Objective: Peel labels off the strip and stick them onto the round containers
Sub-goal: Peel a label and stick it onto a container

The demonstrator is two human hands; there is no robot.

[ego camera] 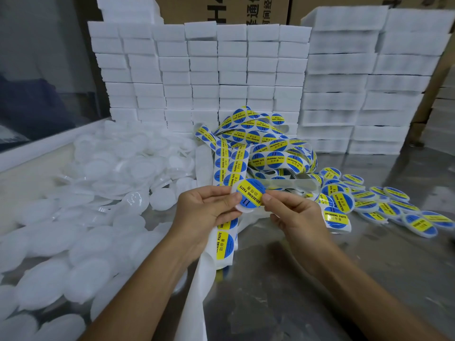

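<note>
Centre of frame: left hand (204, 207) and right hand (293, 215) pinch opposite edges of a round white container (248, 198), its blue-and-yellow label (250, 193) facing the camera, the yellow text band running lower left to upper right. The label strip (225, 238) passes under the left palm, running top to bottom.

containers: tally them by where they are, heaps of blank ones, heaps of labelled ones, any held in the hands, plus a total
heaps of blank white containers: 1
heaps of labelled containers: 1
labelled container pinched between left hand and right hand: 1
total: 3
</note>
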